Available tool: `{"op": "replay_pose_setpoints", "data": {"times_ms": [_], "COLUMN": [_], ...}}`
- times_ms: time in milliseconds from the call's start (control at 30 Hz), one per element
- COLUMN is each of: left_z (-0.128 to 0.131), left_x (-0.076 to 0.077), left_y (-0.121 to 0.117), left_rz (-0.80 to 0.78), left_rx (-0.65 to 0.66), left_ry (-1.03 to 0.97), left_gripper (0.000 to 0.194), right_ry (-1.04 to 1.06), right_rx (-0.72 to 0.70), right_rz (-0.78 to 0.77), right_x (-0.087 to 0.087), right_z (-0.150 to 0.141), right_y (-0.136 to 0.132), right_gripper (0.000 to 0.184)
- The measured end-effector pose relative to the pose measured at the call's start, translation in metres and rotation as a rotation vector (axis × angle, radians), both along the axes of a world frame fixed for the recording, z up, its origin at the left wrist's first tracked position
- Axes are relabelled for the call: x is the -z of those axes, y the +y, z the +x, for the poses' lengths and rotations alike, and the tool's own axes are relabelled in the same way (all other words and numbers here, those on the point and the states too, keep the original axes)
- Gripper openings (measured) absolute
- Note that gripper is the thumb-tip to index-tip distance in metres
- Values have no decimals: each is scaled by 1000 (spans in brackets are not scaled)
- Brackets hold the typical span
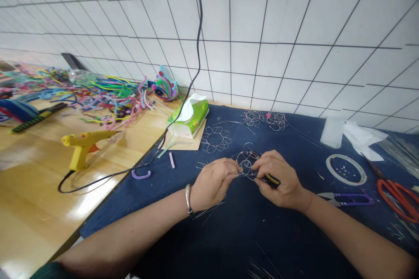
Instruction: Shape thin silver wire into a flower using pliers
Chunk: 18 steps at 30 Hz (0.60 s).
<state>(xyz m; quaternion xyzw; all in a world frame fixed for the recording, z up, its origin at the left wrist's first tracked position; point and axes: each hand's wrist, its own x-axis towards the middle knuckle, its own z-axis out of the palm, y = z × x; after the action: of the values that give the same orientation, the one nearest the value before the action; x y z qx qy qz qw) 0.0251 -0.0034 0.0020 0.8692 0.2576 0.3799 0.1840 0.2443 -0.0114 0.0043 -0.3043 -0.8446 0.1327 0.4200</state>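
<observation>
A looped silver wire shape [246, 162] is held up between my hands over the dark blue cloth. My left hand [216, 178], with a silver bangle at the wrist, pinches the left edge of the wire between thumb and fingers. My right hand [279, 178] is closed at the wire's right side, around pliers with a yellow-and-black handle [273, 179]; their jaws are mostly hidden by the fingers and wire. Just beyond my left hand lies a flower-shaped wire ring [216, 139]. Farther back are tangled wire shapes [264, 119] with a pink spot.
To the left, a yellow glue gun [85, 144] trails a black cord [196, 52]. A green tissue pack [193, 115] and colourful pipe cleaners [114, 96] lie behind. At right are a white ring dish [330, 170], purple-handled snips [356, 199] and orange-handled scissors [381, 192].
</observation>
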Motion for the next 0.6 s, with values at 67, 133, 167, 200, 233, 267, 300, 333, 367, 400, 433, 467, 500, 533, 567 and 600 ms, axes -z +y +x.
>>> {"op": "replay_pose_setpoints", "data": {"times_ms": [67,133,167,200,233,267,300,333,367,400,433,467,500,533,567,600], "left_z": [0,0,0,0,0,0,0,0,0,1,1,1,1,1,1,1], "left_x": [1,1,1,1,1,0,0,0,0,-1,-1,-1,0,0,0,1], "left_y": [0,0,0,1,1,1,1,1,1,1,1,1,1,1,1,1], "left_rz": [-2,-3,-3,-3,-3,-1,0,3,8,12,16,17,18,16,14,13], "left_rx": [-5,-5,-5,-4,-1,0,2,4,5,5,5,5,5,5,6,6], "left_ry": [-4,-4,-4,-3,-3,-4,-5,-6,-8,-9,-8,-6,-4,-2,1,1], "left_gripper": [10,10,10,10,10,10,10,10,10,10,10,10,10,10,10,10], "right_ry": [-2,-5,-6,-9,-12,-15,-18,-20,-21,-19,-16,-15,-15,-14,-15,-15], "right_rx": [-5,-10,-10,-10,-11,-12,-14,-16,-17,-18,-18,-18,-20,-22,-25,-29], "right_rz": [4,12,15,18,21,21,21,22,22,24,24,23,21,20,18,19], "right_x": [0,0,0,0,0,0,0,0,0,-1,-1,-1,-1,-1,-1,-1], "right_z": [0,1,1,1,1,1,1,2,2,2,2,2,2,2,2,2], "right_y": [0,0,0,0,0,0,0,0,0,0,0,0,1,1,1,1], "right_gripper": [23,23,23,23,23,22,22,21,21,20,20,20,20,20,20,20]}}
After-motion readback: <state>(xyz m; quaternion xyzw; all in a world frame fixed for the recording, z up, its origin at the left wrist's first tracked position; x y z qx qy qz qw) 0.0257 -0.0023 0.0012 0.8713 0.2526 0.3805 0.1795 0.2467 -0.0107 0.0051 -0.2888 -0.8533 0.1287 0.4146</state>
